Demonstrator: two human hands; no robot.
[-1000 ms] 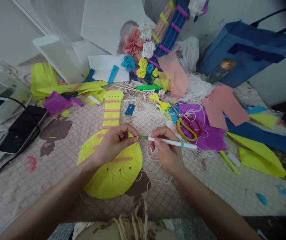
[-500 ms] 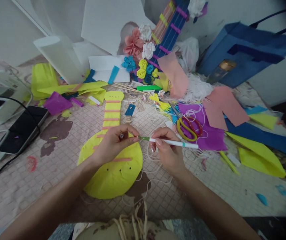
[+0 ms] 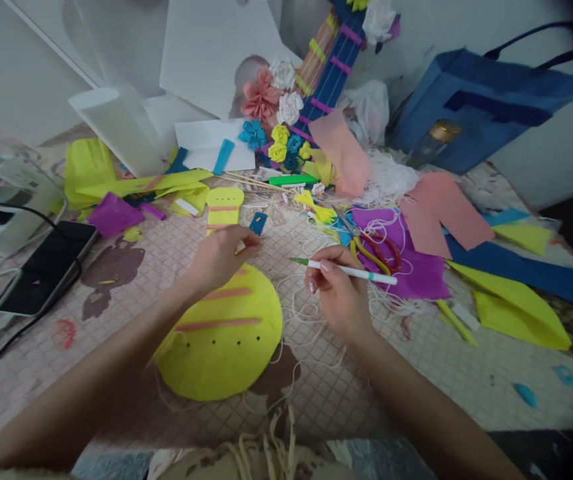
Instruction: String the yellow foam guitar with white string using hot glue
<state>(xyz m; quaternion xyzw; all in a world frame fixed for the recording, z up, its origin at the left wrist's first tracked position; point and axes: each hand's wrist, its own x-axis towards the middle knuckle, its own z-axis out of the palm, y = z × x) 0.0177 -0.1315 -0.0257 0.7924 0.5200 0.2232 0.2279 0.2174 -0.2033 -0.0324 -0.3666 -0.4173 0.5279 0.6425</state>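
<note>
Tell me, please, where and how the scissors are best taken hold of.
Probably by the red and yellow handles, coming from the near right side: these loops lie toward the near edge, while the blades point away and to the left.

Green-tipped white brush (image 3: 359, 273) right of flat, pink-striped yellow guitar (image 3: 226, 363)

Dim, diffuse light covers the table (image 3: 466, 380); soft shadow darkens its near edge. Fine detail is smeared, wide-angle distortion stretches its sides, and black vignetting lies beyond its right edge.
</note>
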